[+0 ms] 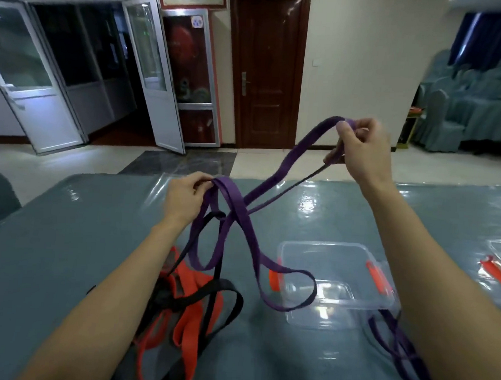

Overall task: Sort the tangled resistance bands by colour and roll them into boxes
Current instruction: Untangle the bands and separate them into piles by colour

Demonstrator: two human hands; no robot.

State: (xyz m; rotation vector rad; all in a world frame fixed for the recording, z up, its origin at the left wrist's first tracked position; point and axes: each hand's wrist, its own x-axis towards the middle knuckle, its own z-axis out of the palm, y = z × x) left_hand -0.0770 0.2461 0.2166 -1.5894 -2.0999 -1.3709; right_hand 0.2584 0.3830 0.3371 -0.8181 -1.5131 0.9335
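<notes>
Purple resistance band (234, 202) strung in air between hands: left hand (182, 198) pinches one bend low over table (66, 252), right hand (361, 149) grips other bend, raised higher. Slack loop droops at near-left corner of clear plastic box (339, 246); inside or not, cannot tell. Orange band (187, 317) and black band (229, 287) lie tangled under left forearm.

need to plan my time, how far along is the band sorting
Early on. Done: nothing rolled yet; the clear box holds no band. In hand: the left hand and right hand both grip a purple band, raised above the table. Left: orange bands and black bands lie tangled by the left arm, and a second purple band lies by the right arm.
</notes>
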